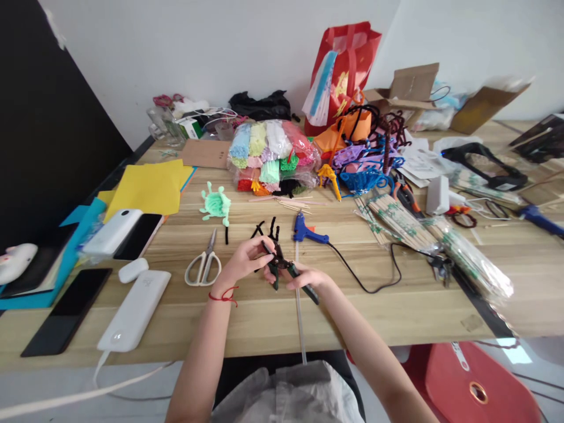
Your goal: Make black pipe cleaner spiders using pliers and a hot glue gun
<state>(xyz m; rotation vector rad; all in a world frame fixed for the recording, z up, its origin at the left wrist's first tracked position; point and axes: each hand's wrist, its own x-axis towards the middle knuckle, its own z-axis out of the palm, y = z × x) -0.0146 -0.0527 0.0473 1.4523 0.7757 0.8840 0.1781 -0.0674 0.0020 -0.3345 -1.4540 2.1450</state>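
My left hand [244, 262], with a red string at its wrist, is closed in a pinch on black pipe cleaner pieces [269, 230] that stick up above the fingers. My right hand [308, 277] is closed around green-handled pliers [282, 268], whose jaws meet the black pieces between both hands. Both hands hover over the wooden table [396, 305] near its front edge. White-handled scissors [204, 263] lie just left of my left hand. A blue glue gun [306, 230] lies just beyond my right hand, with a clear glue stick [300, 317] running toward me.
A light green pipe cleaner figure [215, 204] lies behind the scissors. Bags of coloured pipe cleaners [271, 154], a red bag [343, 64] and cardboard boxes fill the back. Bundles of wooden sticks [423, 232] lie right. Phones and a white power bank [134, 308] sit left beside yellow paper [147, 188].
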